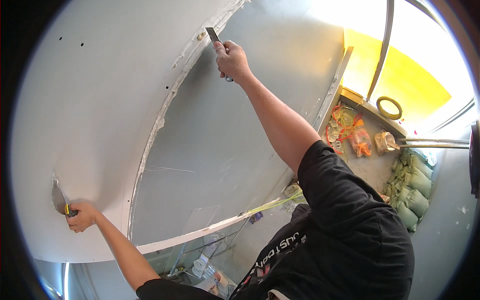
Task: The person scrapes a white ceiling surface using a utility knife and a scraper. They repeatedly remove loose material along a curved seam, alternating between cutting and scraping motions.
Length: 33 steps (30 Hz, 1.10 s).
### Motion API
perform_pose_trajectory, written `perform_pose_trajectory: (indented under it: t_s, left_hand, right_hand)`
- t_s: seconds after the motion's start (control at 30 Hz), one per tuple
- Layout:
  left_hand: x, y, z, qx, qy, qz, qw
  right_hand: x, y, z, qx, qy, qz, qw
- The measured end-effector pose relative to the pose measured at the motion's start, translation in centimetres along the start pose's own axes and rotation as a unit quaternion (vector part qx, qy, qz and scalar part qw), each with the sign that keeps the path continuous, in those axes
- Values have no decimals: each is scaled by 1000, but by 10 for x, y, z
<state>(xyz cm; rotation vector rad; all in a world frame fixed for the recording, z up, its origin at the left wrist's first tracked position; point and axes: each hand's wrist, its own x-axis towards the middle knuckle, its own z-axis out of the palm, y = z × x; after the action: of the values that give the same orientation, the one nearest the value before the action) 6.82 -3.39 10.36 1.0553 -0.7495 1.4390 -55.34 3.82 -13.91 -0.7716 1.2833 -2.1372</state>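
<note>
My left hand is closed round the black-and-yellow handle of a putty knife. Its broad metal blade lies close to the white board, with whitish paste around it. Higher up and to the right, my right hand grips a utility knife, its flat dark blade pointing up and left. The blade tip is beside the rough, whitish broken edge of the board, near a small tan lump on that edge. My fingers hide most of the utility knife's handle.
A smooth grey panel adjoins the broken edge. At right are green sacks, an orange bag, an open pale bag, a roll of tape and a yellow panel. Glass panes and clutter lie below.
</note>
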Motion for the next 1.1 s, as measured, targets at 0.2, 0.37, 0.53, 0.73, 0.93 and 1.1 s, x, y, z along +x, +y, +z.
perform_pose_trajectory:
  t_s: [0.2,0.37,0.53,0.73,0.93,1.1]
  left_hand:
    - [5,-5,2,-1,2,4,1000]
    - [-2,0,2,-22,18,-7,1000]
    - [3,-9,9,-21,31,-7,999]
    - [3,-16,15,-7,34,7,999]
    - [5,-20,17,-9,38,13,999]
    - [1,-11,5,-7,10,4,1000]
  right_hand:
    - [3,5,2,-59,-16,-20,998]
    - [7,14,8,-49,-15,-34,998]
    - [-3,18,28,37,0,-13,999]
    - [-24,7,47,82,22,21,996]
    - [-65,2,63,63,-19,46,997]
    - [-59,-6,25,-65,-97,37,992]
